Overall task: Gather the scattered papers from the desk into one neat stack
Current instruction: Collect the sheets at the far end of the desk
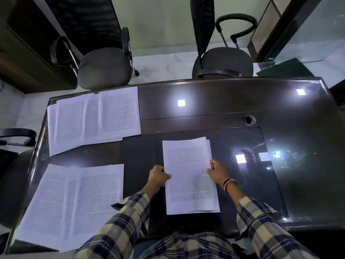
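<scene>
A small stack of printed papers (188,176) lies on the dark glossy desk (280,139) in front of me, its sheets slightly offset at the top right. My left hand (158,175) grips the stack's left edge with the thumb on the top sheet. My right hand (217,172) grips the right edge the same way. Several overlapping sheets (93,116) are spread at the desk's far left. More overlapping sheets (72,202) lie at the near left, reaching over the desk's edge.
Two black office chairs (104,70) (224,62) stand beyond the desk's far edge, and a third chair's armrest (18,135) shows at the left. A round cable hole (249,120) sits in the desk's right half. Ceiling lights reflect on the surface.
</scene>
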A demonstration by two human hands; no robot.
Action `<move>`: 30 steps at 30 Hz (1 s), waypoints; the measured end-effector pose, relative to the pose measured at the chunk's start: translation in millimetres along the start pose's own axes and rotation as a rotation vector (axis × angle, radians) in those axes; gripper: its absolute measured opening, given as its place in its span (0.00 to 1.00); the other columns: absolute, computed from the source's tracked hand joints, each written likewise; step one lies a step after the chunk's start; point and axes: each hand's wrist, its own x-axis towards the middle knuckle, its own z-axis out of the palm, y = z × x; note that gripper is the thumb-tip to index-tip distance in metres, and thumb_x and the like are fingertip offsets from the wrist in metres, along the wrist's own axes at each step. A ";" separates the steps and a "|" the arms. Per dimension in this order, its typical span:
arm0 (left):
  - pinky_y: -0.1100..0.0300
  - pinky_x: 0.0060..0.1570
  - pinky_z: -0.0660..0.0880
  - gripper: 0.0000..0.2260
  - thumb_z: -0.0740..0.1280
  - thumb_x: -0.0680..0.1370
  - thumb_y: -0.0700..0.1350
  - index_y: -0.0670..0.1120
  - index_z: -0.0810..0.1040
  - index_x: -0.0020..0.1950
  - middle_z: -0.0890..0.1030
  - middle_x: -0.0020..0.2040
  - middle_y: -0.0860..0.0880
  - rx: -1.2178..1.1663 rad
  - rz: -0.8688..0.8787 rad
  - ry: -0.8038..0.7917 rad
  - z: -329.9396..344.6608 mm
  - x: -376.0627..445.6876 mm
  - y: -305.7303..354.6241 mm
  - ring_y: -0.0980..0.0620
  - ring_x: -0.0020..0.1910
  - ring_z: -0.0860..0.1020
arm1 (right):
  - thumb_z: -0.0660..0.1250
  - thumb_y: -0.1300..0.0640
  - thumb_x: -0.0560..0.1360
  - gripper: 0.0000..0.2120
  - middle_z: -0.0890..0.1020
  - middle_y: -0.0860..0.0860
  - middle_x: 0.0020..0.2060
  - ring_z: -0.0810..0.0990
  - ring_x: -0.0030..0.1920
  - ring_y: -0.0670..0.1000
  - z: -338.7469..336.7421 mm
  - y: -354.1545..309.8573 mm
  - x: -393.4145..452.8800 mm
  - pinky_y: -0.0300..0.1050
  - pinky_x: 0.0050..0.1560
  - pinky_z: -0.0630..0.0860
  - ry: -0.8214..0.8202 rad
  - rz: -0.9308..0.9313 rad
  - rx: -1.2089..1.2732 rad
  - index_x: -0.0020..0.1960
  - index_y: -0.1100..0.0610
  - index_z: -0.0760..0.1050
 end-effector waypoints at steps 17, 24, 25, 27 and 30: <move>0.58 0.39 0.74 0.13 0.76 0.74 0.41 0.46 0.73 0.50 0.78 0.51 0.48 0.113 0.099 0.114 3.7 -14.3 4.3 0.51 0.47 0.78 | 0.69 0.55 0.78 0.11 0.80 0.53 0.48 0.80 0.42 0.53 3.7 4.1 -2.0 0.39 0.36 0.75 0.141 0.083 -0.186 0.54 0.58 0.70; 0.62 0.40 0.77 0.16 0.64 0.79 0.35 0.51 0.70 0.63 0.81 0.57 0.53 -0.352 0.049 -0.018 19.3 -29.4 10.7 0.55 0.51 0.81 | 0.56 0.45 0.84 0.21 0.78 0.54 0.61 0.78 0.59 0.57 25.3 -11.8 -7.3 0.58 0.62 0.77 0.131 0.035 0.216 0.68 0.58 0.69; 0.60 0.41 0.78 0.15 0.64 0.79 0.36 0.51 0.70 0.63 0.82 0.58 0.53 -0.374 0.038 -0.024 18.9 -31.8 11.4 0.54 0.52 0.81 | 0.54 0.42 0.83 0.22 0.76 0.51 0.59 0.77 0.59 0.55 26.7 -10.7 -6.0 0.57 0.63 0.75 0.116 0.052 0.242 0.67 0.57 0.68; 0.53 0.49 0.81 0.21 0.66 0.78 0.40 0.49 0.70 0.70 0.80 0.67 0.50 -0.412 0.024 -0.016 16.8 -33.6 10.9 0.49 0.59 0.82 | 0.52 0.37 0.78 0.20 0.71 0.51 0.54 0.72 0.54 0.54 27.8 -6.9 -3.5 0.53 0.57 0.71 0.153 0.141 0.303 0.60 0.52 0.64; 0.59 0.49 0.76 0.35 0.67 0.80 0.41 0.49 0.55 0.84 0.68 0.77 0.49 -0.465 -0.038 0.018 13.5 -46.3 13.8 0.46 0.70 0.75 | 0.54 0.48 0.81 0.10 0.74 0.58 0.52 0.74 0.51 0.56 18.8 -6.1 -7.3 0.50 0.52 0.68 0.256 0.262 0.422 0.56 0.54 0.64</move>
